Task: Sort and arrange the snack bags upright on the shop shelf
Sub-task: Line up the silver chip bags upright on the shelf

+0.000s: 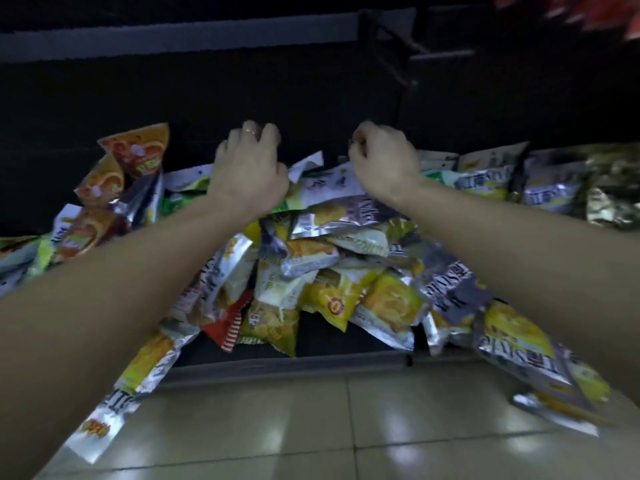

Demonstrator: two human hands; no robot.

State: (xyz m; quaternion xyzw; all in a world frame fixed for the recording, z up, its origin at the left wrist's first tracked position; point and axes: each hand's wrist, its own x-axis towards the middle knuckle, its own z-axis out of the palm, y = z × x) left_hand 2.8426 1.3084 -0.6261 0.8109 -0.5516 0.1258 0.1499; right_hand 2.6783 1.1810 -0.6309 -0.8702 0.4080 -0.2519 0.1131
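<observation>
A jumbled pile of snack bags (332, 271) in yellow, silver and white lies flat across the dark shop shelf (277, 365). Some of them hang over its front lip. My left hand (249, 168), with a ring on it, reaches to the back of the pile. Its fingers curl over the top of a white and green bag (188, 181). My right hand (381, 157) is curled too and pinches the top edge of a white bag (332, 180) at the back. Orange bags (135, 154) stand tilted at the back left. White and yellow bags (485, 174) stand upright at the back right.
The shelf's back wall is dark, and another shelf board (173, 39) runs above it. Red packets (588, 8) blur in the top right corner. A pale tiled floor (346, 427) lies below the shelf lip. Dark greenish bags (609, 188) sit at the far right.
</observation>
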